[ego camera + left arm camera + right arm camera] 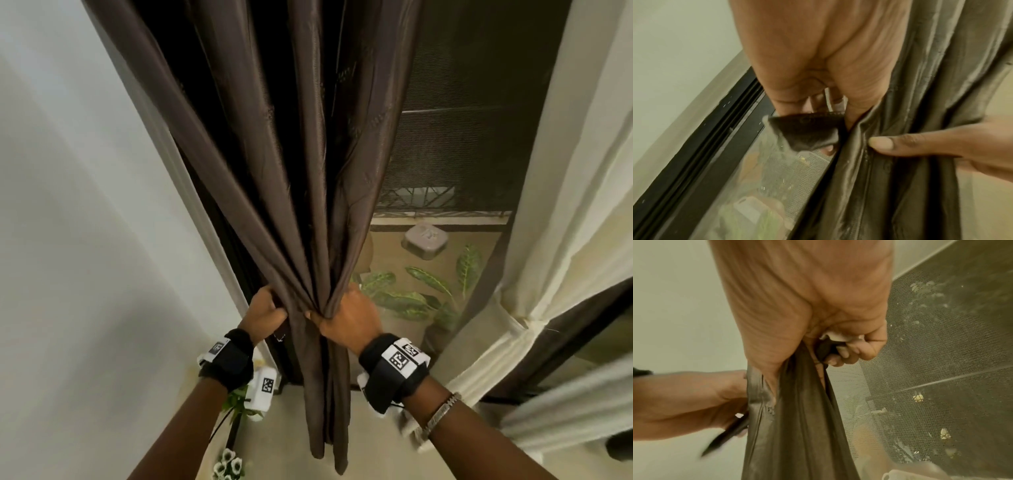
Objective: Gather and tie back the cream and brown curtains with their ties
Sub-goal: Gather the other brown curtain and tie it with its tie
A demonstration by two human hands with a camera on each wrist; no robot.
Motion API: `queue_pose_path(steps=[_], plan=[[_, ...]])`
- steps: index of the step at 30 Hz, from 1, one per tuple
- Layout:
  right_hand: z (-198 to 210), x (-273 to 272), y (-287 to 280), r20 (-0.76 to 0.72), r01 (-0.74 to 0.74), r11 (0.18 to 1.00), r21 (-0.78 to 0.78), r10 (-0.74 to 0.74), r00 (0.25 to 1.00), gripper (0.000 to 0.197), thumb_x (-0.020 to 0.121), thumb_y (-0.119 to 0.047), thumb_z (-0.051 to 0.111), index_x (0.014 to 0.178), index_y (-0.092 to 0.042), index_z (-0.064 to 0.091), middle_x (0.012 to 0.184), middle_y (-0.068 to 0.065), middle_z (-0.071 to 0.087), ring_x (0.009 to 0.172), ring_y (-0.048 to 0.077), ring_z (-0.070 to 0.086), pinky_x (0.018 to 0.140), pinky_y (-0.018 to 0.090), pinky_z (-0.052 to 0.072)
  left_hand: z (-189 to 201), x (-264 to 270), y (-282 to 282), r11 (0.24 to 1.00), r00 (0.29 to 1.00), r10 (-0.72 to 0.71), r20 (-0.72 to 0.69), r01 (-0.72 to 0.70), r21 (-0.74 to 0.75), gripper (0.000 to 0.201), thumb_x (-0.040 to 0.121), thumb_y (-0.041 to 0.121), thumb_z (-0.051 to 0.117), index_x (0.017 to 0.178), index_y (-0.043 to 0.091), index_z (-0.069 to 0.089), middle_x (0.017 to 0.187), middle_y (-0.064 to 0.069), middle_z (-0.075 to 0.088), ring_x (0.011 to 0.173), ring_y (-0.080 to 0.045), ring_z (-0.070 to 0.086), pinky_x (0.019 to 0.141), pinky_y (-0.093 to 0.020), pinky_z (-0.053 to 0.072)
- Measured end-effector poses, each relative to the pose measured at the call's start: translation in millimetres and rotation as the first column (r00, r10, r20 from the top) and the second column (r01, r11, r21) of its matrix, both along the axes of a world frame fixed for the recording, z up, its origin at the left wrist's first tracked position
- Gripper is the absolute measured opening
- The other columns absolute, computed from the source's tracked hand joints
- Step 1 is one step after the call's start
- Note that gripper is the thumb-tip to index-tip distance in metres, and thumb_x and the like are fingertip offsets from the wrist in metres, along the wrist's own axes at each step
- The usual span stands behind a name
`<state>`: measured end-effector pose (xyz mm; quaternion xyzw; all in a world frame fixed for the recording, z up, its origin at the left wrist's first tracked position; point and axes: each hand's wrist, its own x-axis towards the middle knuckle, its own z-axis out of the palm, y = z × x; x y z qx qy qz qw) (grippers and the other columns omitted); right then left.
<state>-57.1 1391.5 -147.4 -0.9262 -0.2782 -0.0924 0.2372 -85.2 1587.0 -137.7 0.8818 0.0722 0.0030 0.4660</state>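
Observation:
The brown curtain (308,205) hangs gathered into one narrow bundle in front of the window. My left hand (267,310) sits against the bundle's left side and grips the dark brown tie (803,129), whose end pokes out below the fingers. My right hand (346,317) wraps round the bundle from the right, thumb (890,144) pressed on the folds; a dark strip (825,348) is tucked under its curled fingers. At the right hangs the cream curtain (565,171), cinched by a cream tie (524,320).
A white wall (85,205) stands to the left of the black window frame (694,154). Behind the curtain is a mesh screen (455,137), with green plant leaves (411,294) and a grey box (424,238) beyond it. White flowers (229,466) stand below my left arm.

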Motion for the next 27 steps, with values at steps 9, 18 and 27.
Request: queue_pose_path(steps=[9,18,27], plan=[[16.9,24.8,18.0,-0.044,0.047,0.988,-0.148,-0.054,0.998,0.043,0.090,-0.056,0.056,0.095,-0.014,0.066,0.093,0.019,0.068,0.083,0.039,0.069,0.062,0.038,0.054,1.0,-49.3,-38.5,0.953,0.929,0.044,0.368,-0.150,0.263,0.012,0.101,0.027,0.062,0.102,0.029,0.050,0.080,0.008,0.066,0.064,-0.010,0.062,0.061,-0.029,0.048],[-1.6,8.5,14.5,-0.014,-0.113,0.993,-0.025,0.113,0.994,0.019,0.072,-0.028,0.053,0.069,-0.010,0.062,0.065,0.015,0.062,0.057,0.039,0.064,0.050,0.026,0.031,15.7,-34.3,-39.9,0.866,0.895,-0.332,0.298,0.163,0.473,0.013,0.091,0.026,0.058,0.098,0.030,0.067,0.101,0.014,0.073,0.090,-0.008,0.068,0.083,-0.035,0.057],[2.1,18.7,-5.7,-0.401,-0.015,0.984,0.176,0.085,0.912,0.032,0.095,-0.034,0.065,0.123,-0.017,0.065,0.120,0.011,0.055,0.110,0.033,0.061,0.091,0.040,0.053,-8.8,-13.5,-43.9,0.907,0.960,-0.163,0.228,0.054,0.419,0.061,0.104,0.032,0.048,0.161,0.040,0.030,0.100,-0.007,0.073,0.088,-0.025,0.068,0.071,-0.035,0.050]])
